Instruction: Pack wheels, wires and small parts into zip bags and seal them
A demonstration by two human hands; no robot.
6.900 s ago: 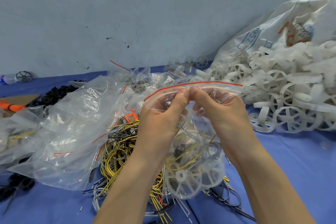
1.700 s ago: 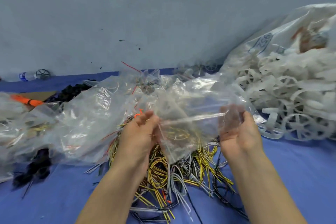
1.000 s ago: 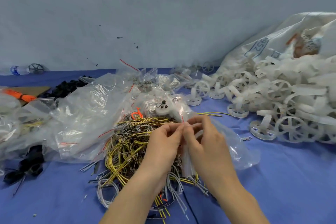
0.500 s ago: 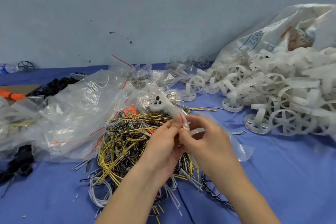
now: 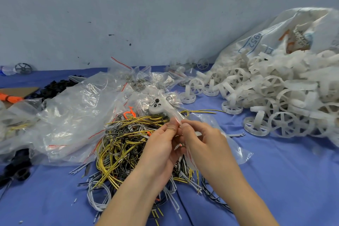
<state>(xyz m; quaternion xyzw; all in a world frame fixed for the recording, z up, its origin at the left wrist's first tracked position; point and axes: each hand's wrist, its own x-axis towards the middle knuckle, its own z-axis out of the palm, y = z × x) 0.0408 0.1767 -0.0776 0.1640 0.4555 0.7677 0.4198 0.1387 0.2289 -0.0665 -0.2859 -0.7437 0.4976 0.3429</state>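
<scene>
My left hand (image 5: 161, 141) and my right hand (image 5: 203, 139) meet above a tangle of yellow, black and white wires (image 5: 124, 145). Both pinch the top edge of an empty clear zip bag (image 5: 233, 145) between thumb and fingers. The bag hangs down and spreads to the right over the blue cloth (image 5: 275, 180). A big heap of white plastic wheels (image 5: 278, 101) lies at the right, spilling from a white sack (image 5: 275, 38). A white controller-shaped part (image 5: 157, 106) lies just beyond my fingers.
A pile of clear zip bags (image 5: 73, 115) covers the left middle. Small filled bags (image 5: 146, 79) sit behind it. Black parts (image 5: 55, 86) and an orange item (image 5: 11, 98) lie far left. A grey wall (image 5: 146, 14) closes the back.
The filled bag I was closing earlier is gone from my hands. I now hold a fresh empty bag, and my hands have come together at its top edge over the wires.
</scene>
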